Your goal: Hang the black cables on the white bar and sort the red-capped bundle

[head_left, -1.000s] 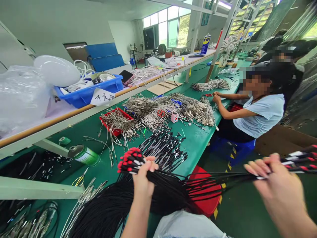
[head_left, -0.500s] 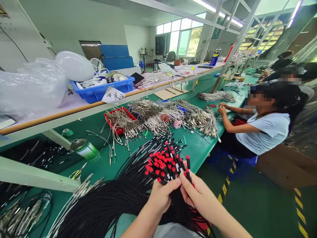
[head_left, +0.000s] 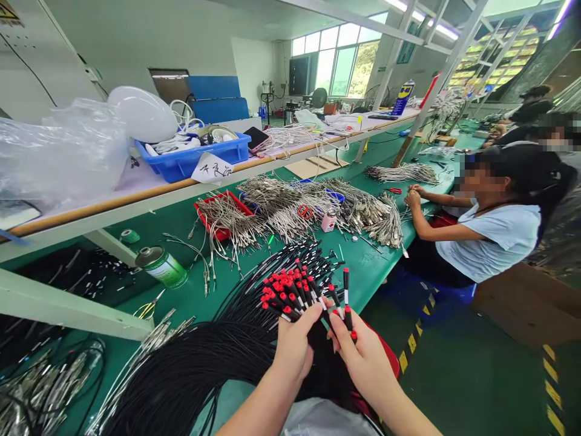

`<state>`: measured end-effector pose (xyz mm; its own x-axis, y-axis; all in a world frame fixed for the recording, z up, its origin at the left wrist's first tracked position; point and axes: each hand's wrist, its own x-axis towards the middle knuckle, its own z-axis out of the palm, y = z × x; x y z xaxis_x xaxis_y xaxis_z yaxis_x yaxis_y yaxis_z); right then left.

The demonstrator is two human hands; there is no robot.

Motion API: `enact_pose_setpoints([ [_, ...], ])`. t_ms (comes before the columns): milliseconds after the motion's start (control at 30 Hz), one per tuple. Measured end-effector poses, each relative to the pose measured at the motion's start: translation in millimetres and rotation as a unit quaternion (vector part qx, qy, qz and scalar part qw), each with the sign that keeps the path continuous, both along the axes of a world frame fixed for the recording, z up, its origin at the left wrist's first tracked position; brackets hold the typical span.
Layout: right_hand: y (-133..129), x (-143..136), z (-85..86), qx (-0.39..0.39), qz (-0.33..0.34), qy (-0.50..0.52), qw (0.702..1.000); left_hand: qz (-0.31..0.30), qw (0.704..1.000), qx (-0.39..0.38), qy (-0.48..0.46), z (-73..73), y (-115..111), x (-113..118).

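My left hand [head_left: 297, 336] is closed around a thick bunch of black cables with red-capped ends [head_left: 284, 289], the tips fanning up and to the left above my thumb. Close beside it on the right, my right hand [head_left: 358, 345] grips a few more cables of the same kind [head_left: 347, 315]; one stands nearly upright. White bands show below some of the red caps. Black cable lengths [head_left: 190, 369] sweep in a thick bundle across the bench to the left. The lower parts of the held cables are hidden behind my hands.
Heaps of grey braided cables [head_left: 272, 206] lie on the green bench, some in a red tray [head_left: 247, 209]. A green can [head_left: 161, 266], scissors [head_left: 149, 307] and a small pink bottle [head_left: 328, 220] stand or lie about. At right, a co-worker [head_left: 488, 224] sits at the bench.
My hands have drawn slightly apart. A few cables in my right hand now stand separated from the bunch in my left hand. The view has shifted slightly.
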<state>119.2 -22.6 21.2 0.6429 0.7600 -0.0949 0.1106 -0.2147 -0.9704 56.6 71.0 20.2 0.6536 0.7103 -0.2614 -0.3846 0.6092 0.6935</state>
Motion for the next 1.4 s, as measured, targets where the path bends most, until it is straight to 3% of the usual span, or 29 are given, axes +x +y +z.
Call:
enact_pose_setpoints([
  [100,4,5,1.6,0.003,0.010,-0.071,0.997,-0.040,0.999,0.012,-0.011,2.7,-2,-3],
  [233,5,13,9.3,0.001,0.079,-0.099,0.992,-0.091,0.995,0.028,-0.025,6.1,-4,-6],
  [433,-8,12,6.5,0.008,0.115,-0.091,0.989,-0.061,0.998,0.006,-0.007,2.2,-6,-8],
  [533,-16,5,-5.1,0.017,0.088,-0.077,0.993,-0.065,0.998,-0.004,-0.003,0.7,-6,-7],
  [633,-22,2,-11.2,0.023,0.007,-0.107,0.994,-0.048,0.999,-0.002,-0.004,0.8,-4,-6],
  [833,-26,10,-1.0,0.022,-0.115,-0.112,0.987,0.003,1.000,0.023,-0.008,-2.1,6,-5],
  [1100,13,6,15.4,0.082,-0.077,-0.127,0.986,-0.043,0.999,0.024,-0.005,-0.3,-4,-4],
  [1400,40,1,1.3,0.110,-0.094,-0.300,0.943,-0.041,0.999,-0.014,-0.018,-7.4,-12,-4],
])
